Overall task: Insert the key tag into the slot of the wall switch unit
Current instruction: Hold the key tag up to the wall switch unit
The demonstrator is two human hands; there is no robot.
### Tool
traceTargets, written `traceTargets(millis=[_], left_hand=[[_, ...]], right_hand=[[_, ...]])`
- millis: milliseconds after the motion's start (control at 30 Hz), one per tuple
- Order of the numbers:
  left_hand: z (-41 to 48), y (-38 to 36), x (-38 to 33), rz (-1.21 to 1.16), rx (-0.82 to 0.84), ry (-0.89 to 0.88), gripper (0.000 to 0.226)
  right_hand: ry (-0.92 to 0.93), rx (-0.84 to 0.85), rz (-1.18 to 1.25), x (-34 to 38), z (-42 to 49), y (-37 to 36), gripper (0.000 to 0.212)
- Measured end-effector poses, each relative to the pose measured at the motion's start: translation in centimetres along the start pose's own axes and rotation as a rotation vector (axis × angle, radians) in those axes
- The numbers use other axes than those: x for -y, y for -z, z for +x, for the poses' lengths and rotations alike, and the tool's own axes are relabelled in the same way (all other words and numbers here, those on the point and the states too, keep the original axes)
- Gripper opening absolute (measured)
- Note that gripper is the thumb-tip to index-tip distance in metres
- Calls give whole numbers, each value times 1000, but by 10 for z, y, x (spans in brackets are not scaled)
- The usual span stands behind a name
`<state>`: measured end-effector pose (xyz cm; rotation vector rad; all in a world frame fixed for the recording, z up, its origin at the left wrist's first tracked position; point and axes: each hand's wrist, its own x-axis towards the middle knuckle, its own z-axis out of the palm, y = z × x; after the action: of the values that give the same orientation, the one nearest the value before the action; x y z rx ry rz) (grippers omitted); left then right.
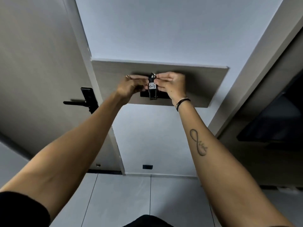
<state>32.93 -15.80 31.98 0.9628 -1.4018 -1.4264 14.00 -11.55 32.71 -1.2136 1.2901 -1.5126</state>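
Note:
A black key tag point(152, 87) with a white label and a metal ring at its top stands upright against the black wall switch unit point(161, 95), which is mounted on a grey wooden wall panel point(205, 86). My left hand point(131, 86) pinches the tag from the left. From the right, my right hand point(172, 86) pinches it too, with fingers near the ring. The tag's lower end reaches the bottom of the switch unit. I cannot tell whether it sits inside the slot. Most of the switch unit is hidden by my hands.
A grey door with a black lever handle point(77, 102) and lock plate is at the left. A dark screen point(275, 122) hangs on the wall at the right. A small black socket point(147, 166) sits low on the white wall above the tiled floor.

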Motion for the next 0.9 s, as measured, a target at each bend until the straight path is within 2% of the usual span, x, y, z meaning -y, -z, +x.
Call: traceTargets(millis=[200, 367, 567, 900], left_hand=[[16, -1, -66, -24, -14, -129, 23], [23, -1, -97, 5, -38, -186, 22], [27, 0, -108, 39, -39, -242, 11], [36, -8, -87, 25, -52, -222, 9]], right_hand=[[116, -7, -4, 66, 21, -8, 17], [189, -17, 2, 92, 31, -10, 17], [209, -20, 15, 97, 39, -8, 18], [209, -37, -53, 82, 39, -3, 20]])
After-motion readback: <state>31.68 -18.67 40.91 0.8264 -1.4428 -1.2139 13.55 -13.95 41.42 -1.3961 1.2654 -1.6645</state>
